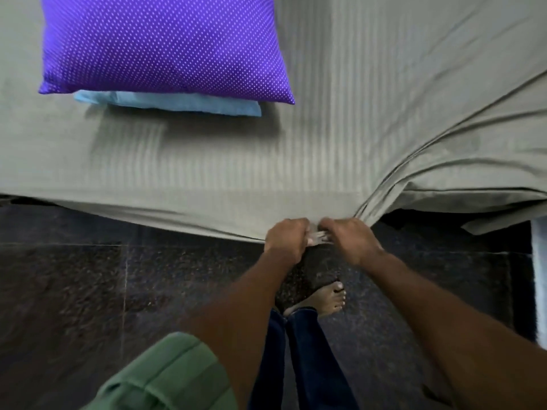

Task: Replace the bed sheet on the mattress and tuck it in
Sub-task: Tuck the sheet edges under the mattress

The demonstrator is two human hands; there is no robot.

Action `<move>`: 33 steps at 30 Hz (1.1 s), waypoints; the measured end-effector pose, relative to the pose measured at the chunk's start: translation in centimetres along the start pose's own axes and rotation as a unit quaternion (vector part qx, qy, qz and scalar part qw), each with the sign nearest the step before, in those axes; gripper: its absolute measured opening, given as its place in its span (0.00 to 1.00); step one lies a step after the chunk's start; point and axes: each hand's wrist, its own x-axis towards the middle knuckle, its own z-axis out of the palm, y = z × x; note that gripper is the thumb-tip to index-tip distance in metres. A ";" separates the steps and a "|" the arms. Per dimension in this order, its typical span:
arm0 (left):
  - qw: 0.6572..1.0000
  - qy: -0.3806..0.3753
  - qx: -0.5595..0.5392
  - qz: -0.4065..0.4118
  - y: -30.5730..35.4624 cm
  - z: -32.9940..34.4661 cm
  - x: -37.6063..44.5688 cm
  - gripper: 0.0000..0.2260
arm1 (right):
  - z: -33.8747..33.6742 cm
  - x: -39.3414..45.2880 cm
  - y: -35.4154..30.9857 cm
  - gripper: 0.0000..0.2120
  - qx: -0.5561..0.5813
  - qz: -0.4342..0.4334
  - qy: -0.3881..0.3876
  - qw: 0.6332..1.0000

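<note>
A grey-green striped bed sheet (340, 128) covers the mattress and hangs over its near edge. My left hand (285, 241) and my right hand (352, 241) are side by side at that hanging edge, both closed on the sheet's hem. Folds run from the grip up to the right across the sheet. A purple dotted pillow (165, 45) lies at the upper left on top of a light blue pillow (183, 103). The mattress itself is hidden under the sheet.
Dark speckled stone floor (88, 276) lies below the bed edge. My bare foot (328, 300) and dark blue trouser legs stand just under my hands. A pale object (540, 261) shows at the right edge.
</note>
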 end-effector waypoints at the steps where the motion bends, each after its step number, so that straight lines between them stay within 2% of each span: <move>1: 1.000 0.004 0.013 -0.002 0.2 0.2 0.2 0.07 | 0.1 0.2 -0.2 0.13 0.002 0.007 0.004 1.000; 5: 0.999 -0.010 0.037 -0.003 0.1 -0.2 1.6 0.08 | -0.4 2.4 -0.8 0.10 -0.027 0.034 -0.043 0.998; 8: 0.996 0.069 0.059 0.003 1.0 -1.3 2.4 0.08 | -0.9 2.7 -0.3 0.12 -0.049 0.028 -0.029 0.998; 10: 0.988 0.148 0.046 0.011 1.7 -2.2 2.8 0.05 | -1.5 2.4 0.3 0.10 -0.051 0.008 0.083 0.995; 12: 0.971 0.221 0.068 0.056 2.3 -2.7 3.4 0.04 | -2.2 2.3 0.7 0.12 -0.073 0.010 0.209 0.975; 13: 0.962 0.246 0.083 0.087 2.5 -2.8 3.8 0.04 | -2.7 2.4 0.6 0.13 -0.088 0.026 0.254 0.963; 15: 0.945 0.279 0.103 0.132 3.2 -2.9 4.3 0.08 | -3.6 2.8 0.6 0.16 -0.087 0.065 0.294 0.950; 17: 0.949 0.271 0.116 0.115 3.8 -3.0 4.7 0.16 | -4.1 3.5 0.8 0.20 -0.062 0.072 0.277 0.956; 19: 0.958 0.247 0.121 0.086 4.3 -3.2 5.1 0.19 | -4.4 4.2 1.2 0.12 -0.052 0.039 0.256 0.964; 21: 0.963 0.233 0.120 0.065 4.8 -3.5 5.4 0.12 | -4.4 4.7 1.7 0.07 -0.082 0.010 0.239 0.967; 24: 0.977 0.188 0.091 0.050 5.4 -3.6 5.6 0.04 | -4.8 4.4 2.4 0.05 -0.107 0.010 0.198 0.974; 27: 0.985 0.142 0.080 0.051 6.1 -3.1 5.3 0.04 | -5.3 3.7 2.9 0.09 -0.115 -0.001 0.161 0.980; 30: 0.981 0.148 0.108 0.070 6.9 -2.8 5.0 0.03 | -6.2 2.7 3.6 0.09 -0.083 -0.021 0.141 0.986; 33: 0.972 0.177 0.088 0.123 9.5 -1.6 5.7 0.06 | -6.1 -0.1 7.7 0.12 -0.070 0.021 0.193 0.978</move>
